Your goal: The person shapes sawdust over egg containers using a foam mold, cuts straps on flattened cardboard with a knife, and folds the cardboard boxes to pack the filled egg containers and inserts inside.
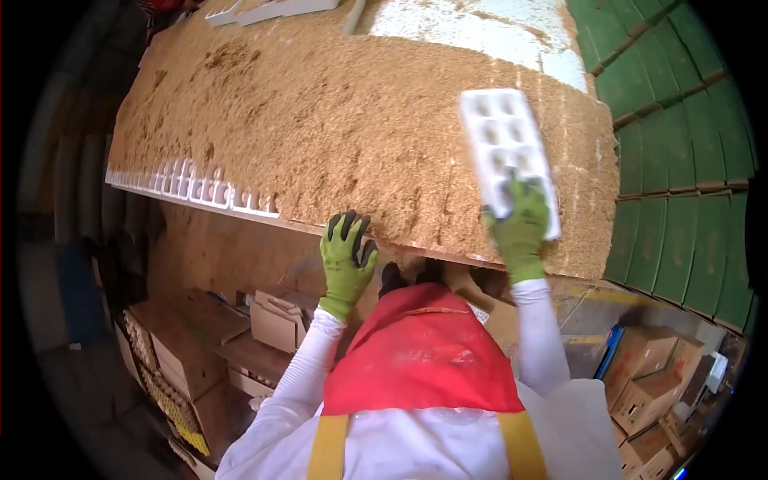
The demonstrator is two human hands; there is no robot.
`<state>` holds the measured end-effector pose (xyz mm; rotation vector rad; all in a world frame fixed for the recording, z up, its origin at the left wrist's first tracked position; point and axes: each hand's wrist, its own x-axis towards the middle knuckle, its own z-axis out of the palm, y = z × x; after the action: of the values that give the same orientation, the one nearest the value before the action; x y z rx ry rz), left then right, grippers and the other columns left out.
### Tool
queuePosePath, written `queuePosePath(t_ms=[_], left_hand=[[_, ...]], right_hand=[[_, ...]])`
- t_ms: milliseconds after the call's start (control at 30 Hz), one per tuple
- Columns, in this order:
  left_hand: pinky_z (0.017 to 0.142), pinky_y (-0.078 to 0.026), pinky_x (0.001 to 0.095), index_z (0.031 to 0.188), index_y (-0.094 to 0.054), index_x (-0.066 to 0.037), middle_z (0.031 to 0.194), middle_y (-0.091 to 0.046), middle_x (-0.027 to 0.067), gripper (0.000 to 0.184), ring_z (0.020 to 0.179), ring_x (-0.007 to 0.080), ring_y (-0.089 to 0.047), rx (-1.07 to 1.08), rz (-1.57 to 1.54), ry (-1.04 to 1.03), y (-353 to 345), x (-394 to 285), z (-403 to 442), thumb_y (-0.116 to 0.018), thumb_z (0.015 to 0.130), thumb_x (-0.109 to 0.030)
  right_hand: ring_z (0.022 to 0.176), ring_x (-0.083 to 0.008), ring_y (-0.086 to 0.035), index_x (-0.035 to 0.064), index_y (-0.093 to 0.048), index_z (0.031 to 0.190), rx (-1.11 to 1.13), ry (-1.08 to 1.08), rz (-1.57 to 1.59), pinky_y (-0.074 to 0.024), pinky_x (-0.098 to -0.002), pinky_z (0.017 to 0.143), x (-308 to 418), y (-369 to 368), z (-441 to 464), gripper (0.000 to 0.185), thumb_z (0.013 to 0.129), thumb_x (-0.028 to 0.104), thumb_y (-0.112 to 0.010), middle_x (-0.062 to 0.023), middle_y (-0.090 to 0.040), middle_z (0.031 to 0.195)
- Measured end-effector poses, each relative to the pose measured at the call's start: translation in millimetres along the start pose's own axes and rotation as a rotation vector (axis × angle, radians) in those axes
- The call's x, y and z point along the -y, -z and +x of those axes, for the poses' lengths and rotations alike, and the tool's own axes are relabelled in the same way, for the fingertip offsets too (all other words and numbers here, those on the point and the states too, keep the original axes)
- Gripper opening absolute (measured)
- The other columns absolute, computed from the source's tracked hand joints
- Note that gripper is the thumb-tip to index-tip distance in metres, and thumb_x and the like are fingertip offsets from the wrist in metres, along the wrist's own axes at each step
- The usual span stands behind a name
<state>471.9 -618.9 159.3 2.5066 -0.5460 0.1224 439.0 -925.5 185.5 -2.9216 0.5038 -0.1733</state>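
My right hand (524, 224), in a green and grey work glove, grips the near end of a white moulded tray (520, 136). The tray has two rows of round hollows and looks slightly blurred. It is over the sawdust-like material (344, 120) that covers the table. The undersides of my right fingers are hidden. My left hand (346, 260), gloved the same way, is at the table's front edge with its fingers apart and nothing in it.
Several white trays (212, 190), partly buried, line the table's front left edge. A white surface (472, 28) shows at the back. Green stacked panels (672, 136) stand at the right. Cardboard boxes (276, 320) lie below left, and more boxes (652, 376) lie below right.
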Motion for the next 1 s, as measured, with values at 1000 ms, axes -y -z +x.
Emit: queuePosePath(t_ms=[1000], left_hand=[[0.102,-0.038,0.0468,0.125,-0.058,-0.011,0.131,-0.052,0.0142,0.052,0.121,0.0362,-0.047,-0.104,-0.162,0.14,103,177,-58,-0.07,0.075,-0.017]], right_hand=[[0.123,-0.0401,-0.044,0.0133,-0.046,0.139,-0.042,-0.218,-0.059,-0.035,-0.045,0.106,183,-44,10,0.086,0.065,0.033,-0.084,-0.0256,-0.046,0.132]])
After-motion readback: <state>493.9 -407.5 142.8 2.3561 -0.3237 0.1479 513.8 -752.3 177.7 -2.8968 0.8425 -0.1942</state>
